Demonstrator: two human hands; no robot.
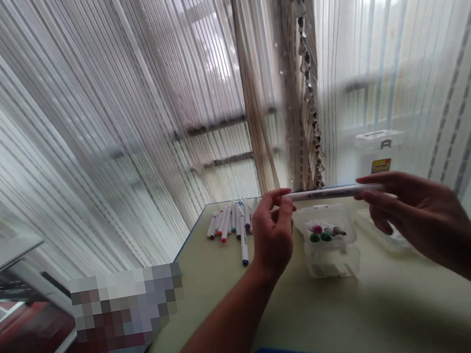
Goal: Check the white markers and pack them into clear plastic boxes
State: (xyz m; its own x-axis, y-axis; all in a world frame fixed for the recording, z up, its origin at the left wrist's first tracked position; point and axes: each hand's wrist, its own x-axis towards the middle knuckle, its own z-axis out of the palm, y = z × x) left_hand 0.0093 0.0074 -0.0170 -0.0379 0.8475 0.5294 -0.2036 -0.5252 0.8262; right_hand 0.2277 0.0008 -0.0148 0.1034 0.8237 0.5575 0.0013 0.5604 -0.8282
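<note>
Between my two hands a slim white marker [326, 192] is held level above the table. My left hand [274, 230] pinches one end with thumb and fingertips. At the other end, my right hand [411, 201] grips it between thumb and forefinger, the remaining fingers curled below. Beneath the marker stands a clear plastic box [334, 265] with several markers in it; pink and green ends [320, 237] show. Left of my left hand lies a loose pile of white markers [226, 221] with coloured ends, one with a dark blue end pointing toward me.
A clear lid or tray [392, 237] lies under my right hand. Behind it stands a clear container [377, 153] with a yellow label. The pale table [222, 311] has a blue edge. Striped curtains [114, 100] hang behind it. At left is a white desk [1, 261] above red flooring.
</note>
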